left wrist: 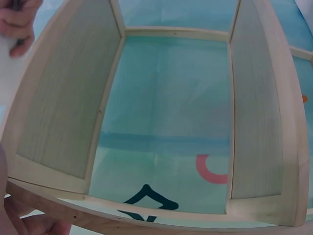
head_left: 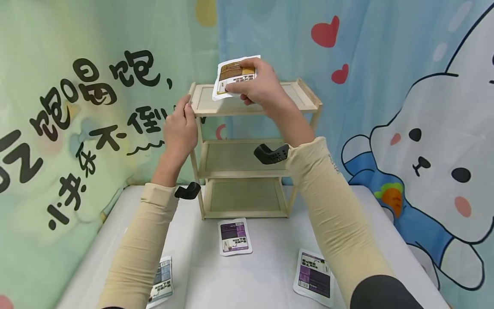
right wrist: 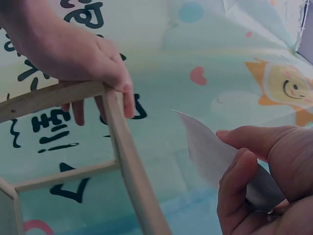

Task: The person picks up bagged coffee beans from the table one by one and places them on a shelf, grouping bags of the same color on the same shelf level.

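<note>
A wooden three-tier shelf (head_left: pixel 243 176) stands on the white table. My left hand (head_left: pixel 180 131) grips the top tier's left corner; in the right wrist view that hand (right wrist: pixel 83 54) has its fingers curled over the frame corner (right wrist: pixel 111 98). My right hand (head_left: pixel 262 83) pinches a white packet with a brown and yellow label (head_left: pixel 234 77) between thumb and fingers, above the top tier. The right wrist view shows the packet's pale side (right wrist: pixel 205 149), slightly bent, in the right hand (right wrist: pixel 264 176).
A purple-labelled packet (head_left: pixel 234 237) lies in front of the shelf, another (head_left: pixel 313 277) near the right forearm. A blue-labelled packet (head_left: pixel 163 279) is partly covered by the left forearm. A printed curtain (head_left: pixel 270 38) hangs behind the shelf.
</note>
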Demonstrator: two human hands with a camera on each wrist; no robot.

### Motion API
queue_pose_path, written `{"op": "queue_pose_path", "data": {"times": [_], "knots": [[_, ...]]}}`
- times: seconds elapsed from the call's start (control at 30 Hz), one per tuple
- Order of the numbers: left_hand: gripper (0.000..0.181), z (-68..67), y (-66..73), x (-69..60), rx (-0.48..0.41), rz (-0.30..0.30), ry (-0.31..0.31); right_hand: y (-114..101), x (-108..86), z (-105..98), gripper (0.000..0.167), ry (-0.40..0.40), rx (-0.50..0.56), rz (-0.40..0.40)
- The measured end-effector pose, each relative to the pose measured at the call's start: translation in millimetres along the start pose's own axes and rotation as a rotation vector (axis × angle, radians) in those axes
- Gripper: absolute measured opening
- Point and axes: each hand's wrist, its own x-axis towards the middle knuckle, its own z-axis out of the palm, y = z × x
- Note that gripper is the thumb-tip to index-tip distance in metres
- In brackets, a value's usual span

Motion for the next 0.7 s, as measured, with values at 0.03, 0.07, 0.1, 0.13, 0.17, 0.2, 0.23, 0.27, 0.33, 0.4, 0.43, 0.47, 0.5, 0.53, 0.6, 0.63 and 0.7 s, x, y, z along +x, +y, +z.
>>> {"op": "queue_pose_path", "data": {"times": [0.03,0.07,0.1,0.13,0.17,0.2,0.23,0.27,0.33,0.4,0.43,0.47,0.5,0.53,0.6,0.63,0.7], "knots": [[0.046,-0.1,-0.4,-0.5,-0.001,-0.005,0.004,0.0,2.9,3.5,0.070,-0.012,-0.005,0.016],[0.046,-0.2,-0.9,-1.1,-0.001,-0.009,0.009,-0.2,5.6,6.8,0.070,-0.023,-0.012,0.032],[0.046,-0.3,-1.4,-1.2,-0.001,-0.011,0.014,-0.7,8.2,9.8,0.070,-0.031,-0.018,0.049],[0.045,-0.5,-1.6,-1.5,-0.002,-0.011,0.017,-1.2,10.3,12.6,0.070,-0.038,-0.026,0.061],[0.045,-0.7,-1.8,-1.5,-0.002,-0.010,0.020,-1.7,12.2,15.0,0.070,-0.044,-0.034,0.072],[0.045,-0.8,-1.9,-1.6,-0.005,-0.009,0.020,-2.4,13.7,17.2,0.069,-0.050,-0.041,0.082],[0.046,-0.8,-1.8,-1.3,-0.006,-0.006,0.022,-2.8,15.3,19.0,0.069,-0.054,-0.048,0.090],[0.046,-0.7,-1.8,-1.1,-0.009,-0.004,0.023,-3.0,16.5,20.6,0.068,-0.060,-0.055,0.095],[0.046,-0.7,-1.4,-0.9,-0.017,-0.002,0.019,-3.3,18.9,23.7,0.067,-0.073,-0.062,0.110],[0.046,-0.4,-1.1,-0.8,-0.019,-0.006,0.016,-3.0,20.7,26.3,0.066,-0.086,-0.060,0.128],[0.046,-0.2,-0.9,-0.6,-0.018,-0.009,0.014,-2.5,21.8,27.3,0.065,-0.090,-0.056,0.135],[0.046,-0.2,-0.7,-0.6,-0.019,-0.012,0.011,-1.9,22.5,28.3,0.065,-0.092,-0.051,0.139],[0.046,0.0,-0.5,-0.5,-0.021,-0.015,0.009,-1.4,23.4,29.2,0.064,-0.093,-0.043,0.146],[0.046,0.1,-0.2,-0.4,-0.022,-0.015,0.012,-0.7,24.2,30.0,0.064,-0.093,-0.040,0.144],[0.046,0.6,0.3,0.0,-0.023,-0.015,0.021,0.4,25.3,31.4,0.063,-0.095,-0.027,0.147],[0.046,1.0,0.6,0.0,-0.020,-0.015,0.021,1.1,25.6,32.2,0.063,-0.095,-0.023,0.156],[0.046,1.9,1.1,-1.7,-0.027,-0.016,0.013,2.5,24.9,34.2,0.064,-0.107,-0.019,0.176]]}}
